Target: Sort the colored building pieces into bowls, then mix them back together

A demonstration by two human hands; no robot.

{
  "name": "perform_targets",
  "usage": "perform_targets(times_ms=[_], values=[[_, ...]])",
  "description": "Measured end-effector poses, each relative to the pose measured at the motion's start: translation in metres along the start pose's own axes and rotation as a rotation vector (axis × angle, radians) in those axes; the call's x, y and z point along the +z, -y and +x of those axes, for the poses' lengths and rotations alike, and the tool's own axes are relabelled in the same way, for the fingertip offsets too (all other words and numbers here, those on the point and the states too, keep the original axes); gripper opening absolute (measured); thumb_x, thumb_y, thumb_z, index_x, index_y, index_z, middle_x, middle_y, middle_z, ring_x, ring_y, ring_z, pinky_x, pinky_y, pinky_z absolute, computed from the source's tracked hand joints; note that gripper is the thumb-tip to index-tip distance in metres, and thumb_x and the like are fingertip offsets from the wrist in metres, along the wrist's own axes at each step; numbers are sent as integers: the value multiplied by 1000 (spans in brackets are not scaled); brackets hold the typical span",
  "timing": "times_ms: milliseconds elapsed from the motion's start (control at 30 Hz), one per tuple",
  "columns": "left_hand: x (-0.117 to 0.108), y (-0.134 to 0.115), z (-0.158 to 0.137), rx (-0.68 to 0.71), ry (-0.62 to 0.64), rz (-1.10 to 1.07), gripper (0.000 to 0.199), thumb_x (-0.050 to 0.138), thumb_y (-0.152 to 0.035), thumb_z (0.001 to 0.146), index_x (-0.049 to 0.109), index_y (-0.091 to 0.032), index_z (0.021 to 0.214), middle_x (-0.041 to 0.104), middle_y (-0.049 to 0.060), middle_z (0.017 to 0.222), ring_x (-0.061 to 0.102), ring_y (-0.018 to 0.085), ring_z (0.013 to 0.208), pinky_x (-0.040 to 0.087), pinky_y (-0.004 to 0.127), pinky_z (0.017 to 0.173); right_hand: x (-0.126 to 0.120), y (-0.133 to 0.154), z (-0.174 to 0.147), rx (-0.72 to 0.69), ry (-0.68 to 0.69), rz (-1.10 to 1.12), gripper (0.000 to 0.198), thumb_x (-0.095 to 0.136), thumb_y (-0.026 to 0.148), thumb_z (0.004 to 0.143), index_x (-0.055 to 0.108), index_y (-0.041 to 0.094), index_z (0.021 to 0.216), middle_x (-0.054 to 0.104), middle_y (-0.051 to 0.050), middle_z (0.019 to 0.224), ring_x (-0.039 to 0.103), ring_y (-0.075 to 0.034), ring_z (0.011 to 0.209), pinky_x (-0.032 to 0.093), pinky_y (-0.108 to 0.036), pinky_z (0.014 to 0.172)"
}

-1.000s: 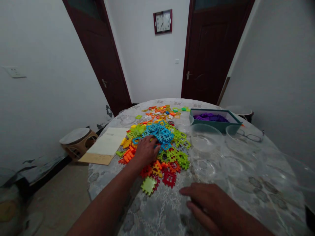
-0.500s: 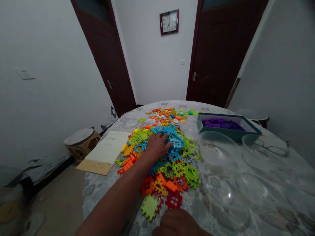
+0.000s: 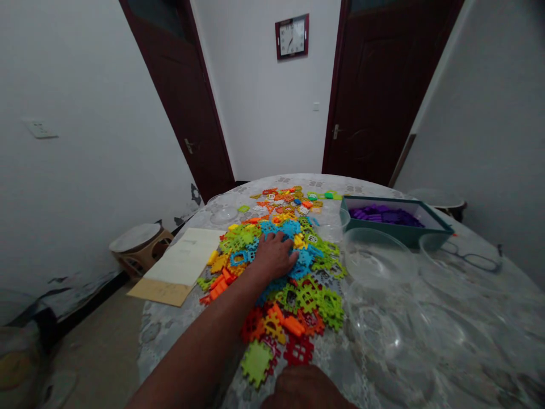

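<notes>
My left hand (image 3: 275, 255) lies on top of a heap of interlocking plastic building pieces, its fingers spread over the blue pieces (image 3: 303, 262). Around it are green pieces (image 3: 330, 307), orange pieces (image 3: 293, 325) and yellow pieces (image 3: 300, 241), many with notched edges and window cutouts. At the bottom edge, my right hand (image 3: 304, 389) is curled closed on the table, close to a dark red window piece (image 3: 299, 350). Its fingertips are turned out of sight, so anything inside it is hidden. A light green square piece (image 3: 257, 361) lies just left of it.
A green box (image 3: 394, 236) with purple pieces (image 3: 383, 215) stands at the right back. Clear plastic bowls (image 3: 377, 258) and glasses (image 3: 477, 261) are on the right. Paper (image 3: 185, 255) lies at the left edge. More small pieces (image 3: 283, 200) are scattered farther back.
The blue pieces under my left hand have shifted and spread, uncovering yellow pieces to the right of it. My left hand has moved only slightly; my right hand stays curled near the bottom edge.
</notes>
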State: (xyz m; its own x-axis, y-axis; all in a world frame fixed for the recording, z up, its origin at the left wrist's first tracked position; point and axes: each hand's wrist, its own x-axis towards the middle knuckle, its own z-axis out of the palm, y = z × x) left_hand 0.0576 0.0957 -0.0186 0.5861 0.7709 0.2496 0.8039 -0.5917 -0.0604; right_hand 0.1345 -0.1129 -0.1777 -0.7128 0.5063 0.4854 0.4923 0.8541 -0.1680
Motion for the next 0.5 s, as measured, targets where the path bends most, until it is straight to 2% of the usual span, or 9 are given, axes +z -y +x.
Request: perform_targets(times_ms=[100, 233, 400, 500], values=[[-4, 23, -16, -48, 11, 18, 33, 56, -45, 102, 73, -26, 123, 69, 13, 129, 62, 35, 120, 46, 55, 106, -6, 0, 0, 15, 31, 35, 44, 57, 57, 103, 62, 23, 75, 49, 4, 57, 38, -12, 50, 20, -25, 44], [-6, 43, -42, -91, -21, 0, 38, 62, -39, 100, 68, -27, 135, 68, 12, 135, 60, 33, 127, 44, 52, 112, -15, 2, 0, 58, 45, 87, 37, 58, 48, 105, 63, 22, 79, 55, 3, 62, 42, -12, 54, 26, -24, 49], [-4, 42, -76, -156, -102, -25, 40, 60, -44, 103, 66, -26, 139, 60, 13, 152, 52, 34, 143, 30, 59, 125, -29, 5, 0, 67, -22, 101, 20, 62, 38, 100, 63, 23, 85, 63, 2, 69, 49, -13, 60, 27, -26, 52], [-4, 32, -91, -152, -93, -63, 41, 56, -47, 105, 66, -25, 138, 52, 15, 161, 50, 34, 146, 32, 60, 125, -42, 9, 0, 52, -38, 118, 13, 57, 30, 101, 61, 23, 91, 66, 1, 74, 54, -14, 64, 32, -27, 56]])
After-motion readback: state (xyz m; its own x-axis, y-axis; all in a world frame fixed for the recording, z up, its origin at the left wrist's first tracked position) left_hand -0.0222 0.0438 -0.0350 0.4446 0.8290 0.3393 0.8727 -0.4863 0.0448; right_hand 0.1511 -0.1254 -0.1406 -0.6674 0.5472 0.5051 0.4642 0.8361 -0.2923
